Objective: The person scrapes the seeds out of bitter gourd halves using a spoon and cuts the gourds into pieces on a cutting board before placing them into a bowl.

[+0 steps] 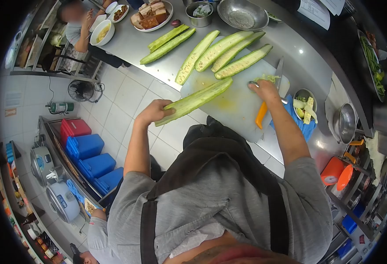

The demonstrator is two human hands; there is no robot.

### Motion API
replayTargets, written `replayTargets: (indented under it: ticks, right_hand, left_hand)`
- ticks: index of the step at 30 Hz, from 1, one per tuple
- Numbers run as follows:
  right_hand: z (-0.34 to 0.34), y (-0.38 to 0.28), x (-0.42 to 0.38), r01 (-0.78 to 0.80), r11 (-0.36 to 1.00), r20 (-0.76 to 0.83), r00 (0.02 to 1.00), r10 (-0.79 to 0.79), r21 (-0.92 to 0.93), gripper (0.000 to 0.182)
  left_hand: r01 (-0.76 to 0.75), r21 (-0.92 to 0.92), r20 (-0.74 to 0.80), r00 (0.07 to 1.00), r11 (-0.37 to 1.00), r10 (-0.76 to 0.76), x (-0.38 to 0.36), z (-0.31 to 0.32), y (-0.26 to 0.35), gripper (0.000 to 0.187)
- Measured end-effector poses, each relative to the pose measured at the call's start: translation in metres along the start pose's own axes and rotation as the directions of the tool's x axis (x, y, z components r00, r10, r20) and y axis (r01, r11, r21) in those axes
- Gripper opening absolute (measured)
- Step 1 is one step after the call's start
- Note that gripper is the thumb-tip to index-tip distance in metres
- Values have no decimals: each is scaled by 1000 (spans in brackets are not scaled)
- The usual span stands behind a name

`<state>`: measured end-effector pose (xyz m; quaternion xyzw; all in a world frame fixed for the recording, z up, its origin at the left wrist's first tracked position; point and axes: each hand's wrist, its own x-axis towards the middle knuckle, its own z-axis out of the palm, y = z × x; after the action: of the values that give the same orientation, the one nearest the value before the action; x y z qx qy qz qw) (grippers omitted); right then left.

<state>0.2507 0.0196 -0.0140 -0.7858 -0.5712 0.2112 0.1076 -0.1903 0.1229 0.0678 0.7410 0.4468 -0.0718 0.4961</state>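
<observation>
My left hand [156, 111] is closed around one end of a long, halved green cucumber [198, 98], its hollowed pale inner side facing up. The cucumber's far end reaches over the white cutting board [242, 121]. My right hand [266, 91] grips a metal spoon [252, 83], with the bowl out past the fingers and the handle end behind. Scraped pulp [268, 78] lies by the right hand. A knife with an orange handle [261, 115] rests on the board, partly hidden by the right hand. Several seeded cucumber halves [222, 50] lie beyond the board, and two scooped ones [169, 44] farther left.
Right of the board, a metal bowl of vegetable pieces [305, 105] stands by a blue cloth [305, 127]. A plate of meat [153, 16], a white bowl [102, 33] and a wide metal bowl [243, 15] line the far counter. Another person [77, 33] stands at the far left.
</observation>
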Motion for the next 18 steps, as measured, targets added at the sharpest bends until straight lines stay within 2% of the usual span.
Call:
replayTargets:
  ticks: [1, 3, 7, 9, 10, 12, 13, 17, 18]
  right_hand:
    - [-2, 3, 0, 2, 1000, -11, 1000, -2, 2, 49]
    - [-5, 6, -4, 6, 1000, -49, 999, -7, -9, 47]
    - [-23, -12, -19, -59, 997, 10, 998, 59, 40, 44]
    - [-9, -5, -20, 22, 990, -141, 990, -3, 137, 43]
    - [-9, -9, -22, 32, 990, -149, 989, -12, 134, 43]
    - [-13, -20, -29, 12, 952, -104, 994, 21, 305, 41]
    - [-14, -22, -32, 15, 954, -111, 994, 19, 301, 41]
    - [-17, -27, -47, -37, 947, -96, 993, 72, 320, 36]
    - [-19, -27, -52, -46, 945, -113, 990, 87, 325, 37]
  left_hand:
    - [-6, 7, -6, 1000, 1000, 6, -8, -13, -1, 30]
    - [67, -284, -54, 995, 957, -86, -24, -35, -5, 30]
    - [67, -421, -186, 970, 904, -158, -13, -77, -8, 31]
    - [60, -186, -368, 921, 981, -126, 29, -99, -24, 36]
    - [85, -132, -393, 910, 988, -131, 49, -106, -25, 39]
    - [146, -28, -408, 902, 989, -145, 102, -122, -37, 47]
    - [181, 21, -397, 904, 983, -158, 129, -126, -49, 51]
    - [121, 11, -476, 874, 993, -101, 182, -125, -70, 54]
    - [174, 156, -570, 820, 972, -56, 185, -122, -67, 56]
